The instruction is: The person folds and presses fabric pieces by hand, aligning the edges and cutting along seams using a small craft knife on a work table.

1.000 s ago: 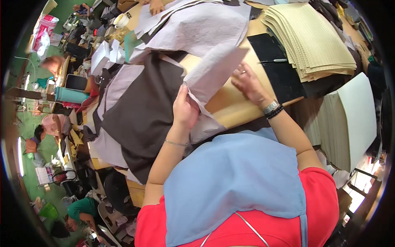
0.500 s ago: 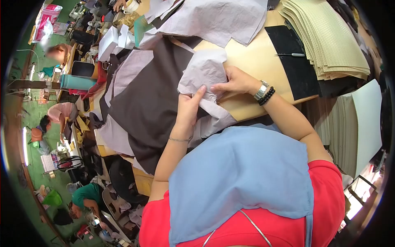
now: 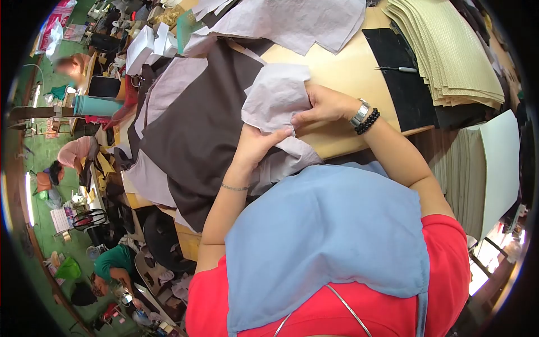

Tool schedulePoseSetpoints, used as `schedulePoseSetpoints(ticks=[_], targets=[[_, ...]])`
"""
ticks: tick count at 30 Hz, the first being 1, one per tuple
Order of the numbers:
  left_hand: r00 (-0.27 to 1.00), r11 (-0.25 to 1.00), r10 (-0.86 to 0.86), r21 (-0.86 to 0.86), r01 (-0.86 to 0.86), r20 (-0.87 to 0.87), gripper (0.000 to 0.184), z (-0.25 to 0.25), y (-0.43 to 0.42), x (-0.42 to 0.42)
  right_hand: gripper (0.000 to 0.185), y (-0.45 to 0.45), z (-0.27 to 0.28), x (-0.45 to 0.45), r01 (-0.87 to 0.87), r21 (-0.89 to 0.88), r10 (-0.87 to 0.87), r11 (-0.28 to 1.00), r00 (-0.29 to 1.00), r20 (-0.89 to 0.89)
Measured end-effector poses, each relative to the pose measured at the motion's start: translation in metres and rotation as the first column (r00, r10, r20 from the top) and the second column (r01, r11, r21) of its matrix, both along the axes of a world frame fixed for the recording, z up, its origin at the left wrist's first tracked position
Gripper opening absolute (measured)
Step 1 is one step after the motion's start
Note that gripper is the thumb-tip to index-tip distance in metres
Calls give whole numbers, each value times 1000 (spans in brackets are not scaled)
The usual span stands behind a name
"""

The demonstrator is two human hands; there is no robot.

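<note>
A dark brown leather-like sheet [image 3: 196, 132] lies across the table, creased, with a pale lilac-grey back. One end is folded over, so its pale side [image 3: 275, 101] faces up between my hands. My left hand [image 3: 259, 145] grips the near edge of that fold, thumb on top and pointing right. From the right, my right hand [image 3: 328, 106] pinches the same pale part between thumb and fingers. Both thumb tips nearly meet at a crease. The fingers under the material are hidden. A pale flap [image 3: 297, 150] hangs below my hands towards the blue apron [image 3: 325, 236].
Another pale sheet [image 3: 286, 22] lies at the table's far side. A silver pen-like tool [image 3: 400, 69] rests on a black board [image 3: 393, 84]. Stacked cream textured sheets [image 3: 449, 50] stand at right, with a thicker board stack [image 3: 497, 168] nearer. Co-workers sit along the left.
My left thumb has tilted from upright to pointing right along the fold, and that hand sits slightly lower. My right hand keeps its pinch. The whole view has shifted slightly.
</note>
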State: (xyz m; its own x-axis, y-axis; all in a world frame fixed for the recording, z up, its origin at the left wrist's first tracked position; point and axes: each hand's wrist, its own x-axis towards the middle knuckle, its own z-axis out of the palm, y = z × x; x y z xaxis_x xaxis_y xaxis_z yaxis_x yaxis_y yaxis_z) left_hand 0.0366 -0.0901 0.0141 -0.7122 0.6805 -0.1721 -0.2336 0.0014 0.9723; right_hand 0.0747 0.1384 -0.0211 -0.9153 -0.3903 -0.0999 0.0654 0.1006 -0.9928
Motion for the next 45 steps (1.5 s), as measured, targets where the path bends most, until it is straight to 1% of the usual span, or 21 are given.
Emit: schedulePoseSetpoints(ticks=[3,5,6,8,11,13,14,16,17,19,23,26,28,30,32,35,37,38,41,43,45], targets=[[1000,998,-30,-57,30,2,75,4,-2,0,56,4,2,-3,-26,43,25,999,999,23],[995,990,-84,-105,89,52,72,4,-9,-10,59,6,3,-2,-15,55,13,998,999,40],[991,985,-109,-128,119,78,71,4,-12,-13,59,6,5,-1,8,13,-9,1000,999,47],[990,985,-78,-142,94,115,69,8,-15,-12,61,4,10,1,55,-69,-51,996,997,57],[984,986,-49,-147,75,174,66,17,-15,-9,56,-9,19,14,184,-222,-176,958,983,54],[973,989,-45,-127,76,228,65,21,-15,-3,60,-10,14,16,165,-234,-141,958,983,118],[984,990,-37,-125,59,176,61,20,-14,1,62,-10,12,16,155,-241,-122,958,981,148],[998,992,-17,-120,25,68,53,17,-12,7,62,-11,13,18,106,-194,-95,975,993,64],[996,995,6,-102,3,84,53,15,-13,8,62,-11,14,19,83,-170,-81,982,996,23],[992,997,48,-65,-40,120,53,11,-13,10,67,-12,14,18,68,-173,-66,983,998,21],[997,987,-15,-158,28,82,55,10,-17,9,75,-11,13,21,86,-144,-92,986,995,-34],[991,976,-79,-196,100,111,56,18,-21,5,81,-4,12,18,-10,-58,18,998,990,140],[983,976,-86,-186,115,160,56,21,-21,5,83,-2,6,19,8,37,-14,999,987,158],[983,983,-50,-167,81,179,57,17,-20,7,86,-3,6,19,55,34,-61,998,976,211],[982,988,-31,-141,59,188,56,16,-18,11,90,-8,11,26,137,-63,-111,989,945,309],[987,995,-24,-90,39,157,56,19,-14,16,92,-19,34,32,200,-197,-153,960,960,233],[994,997,-22,-70,30,111,55,20,-14,17,93,-22,31,34,264,-261,-224,929,959,175],[992,997,-24,-67,32,120,55,21,-14,17,93,-24,30,34,294,-295,-261,909,954,147],[992,998,-23,-49,29,126,53,27,-13,16,88,-29,40,37,351,-353,-295,867,934,204],[995,1000,-9,-22,12,102,52,31,-9,22,83,-32,34,36,349,-366,-325,863,937,126],[992,992,-24,-124,9,-127,51,30,-8,28,73,-32,35,33,361,-372,-354,855,931,88]])
